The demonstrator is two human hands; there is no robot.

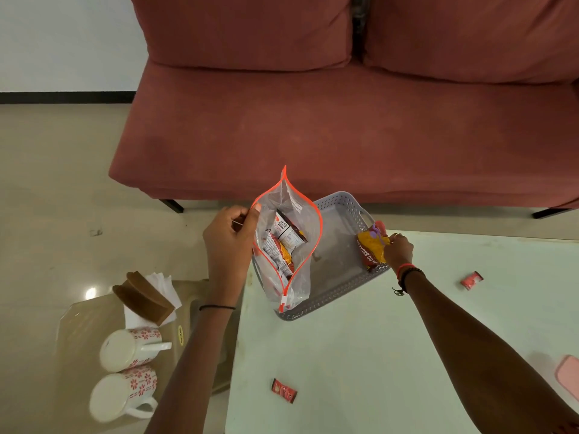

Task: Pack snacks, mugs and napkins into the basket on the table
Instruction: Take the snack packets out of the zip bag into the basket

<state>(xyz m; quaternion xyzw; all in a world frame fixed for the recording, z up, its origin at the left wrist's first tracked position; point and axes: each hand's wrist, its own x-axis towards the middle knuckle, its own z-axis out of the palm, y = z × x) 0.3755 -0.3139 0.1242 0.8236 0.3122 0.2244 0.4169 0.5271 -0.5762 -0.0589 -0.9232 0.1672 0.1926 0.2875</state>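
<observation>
A grey perforated basket (344,286) stands on the pale table (360,355). My left hand (227,245) pinches the orange rim of a clear zip bag (308,233) held open over the basket's left side; a few snack packets (283,242) lie inside it. My right hand (397,249) grips a yellow and red snack packet (371,247) at the basket's right rim. Two small red sachets lie on the table, one near the front (284,390) and one at the right (471,280). Two white mugs with red flowers (128,349) (120,394) and a wooden holder with white napkins (144,297) sit on a low stool at the left.
A dark red sofa (344,120) stands just beyond the table. The beige stool (75,324) is close to the table's left edge. A pink flat object (568,375) lies at the table's right edge. Shiny tiled floor spreads to the left.
</observation>
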